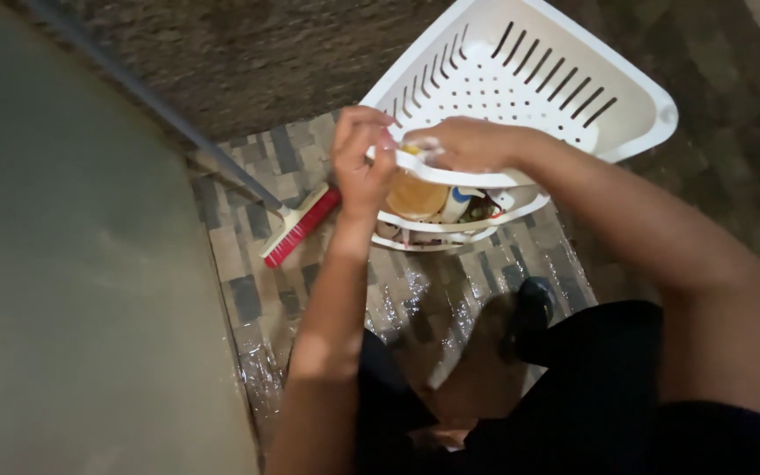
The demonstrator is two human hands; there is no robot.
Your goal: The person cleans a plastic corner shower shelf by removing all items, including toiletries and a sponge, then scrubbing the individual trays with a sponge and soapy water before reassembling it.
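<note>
Head view: L hand [361, 167] & R hand [464, 145], forearms angled in, both closed on white basket [626, 105] rim.

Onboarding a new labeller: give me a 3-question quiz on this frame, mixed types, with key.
1. True or false: both hands touch the white slotted basket.
2. Which lies on the wet tiled floor left of the left hand?
A. sponge
B. red and white brush
C. towel
3. Fill in: the right hand rests on the basket's near ____.

Key:
1. true
2. B
3. rim
</note>
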